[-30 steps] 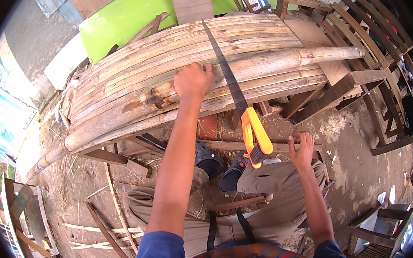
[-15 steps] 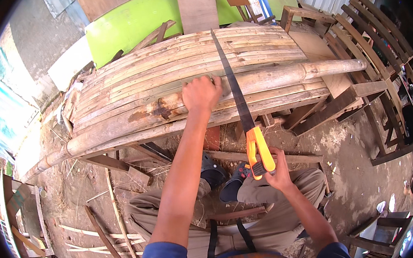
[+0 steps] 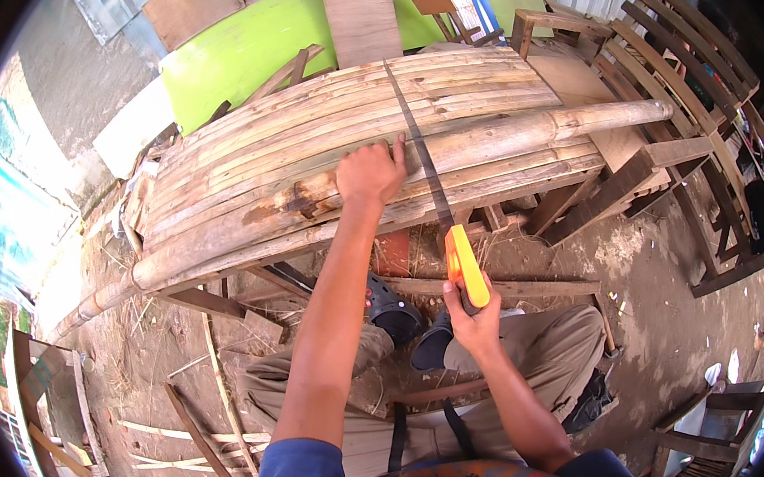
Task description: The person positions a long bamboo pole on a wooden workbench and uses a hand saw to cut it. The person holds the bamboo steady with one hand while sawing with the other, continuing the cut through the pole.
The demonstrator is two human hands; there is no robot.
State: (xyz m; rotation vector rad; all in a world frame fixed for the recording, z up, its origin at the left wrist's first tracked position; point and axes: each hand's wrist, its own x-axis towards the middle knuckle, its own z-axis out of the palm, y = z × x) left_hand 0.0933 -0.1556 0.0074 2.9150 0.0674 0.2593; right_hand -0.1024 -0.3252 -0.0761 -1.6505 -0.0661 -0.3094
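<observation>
A long, thick bamboo pole [image 3: 501, 140] lies across the front of a bamboo-slat table [image 3: 281, 125], both its ends reaching past the tabletop. My left hand [image 3: 371, 174] is closed over the pole near its middle, beside a dark brown patch. Its thumb points away from me, close to the blade of a hand saw [image 3: 465, 268]. With my right hand [image 3: 476, 319] I grip the saw's yellow-orange handle below the table's near edge. The dark blade crosses over the pole just right of my left hand, its tip toward the far edge. Whether the teeth have cut in, I cannot tell.
Wooden frames and slatted pieces [image 3: 666, 159] crowd the right side. A green panel [image 3: 247, 46] and a plywood board [image 3: 360, 13] lean behind the table. Loose bamboo strips [image 3: 195, 436] lie on the dirt floor at the left. My feet are below the table edge.
My right hand has moved left with the saw handle. The blade now looks narrower, turned more on edge. My left hand stays on the pole.
</observation>
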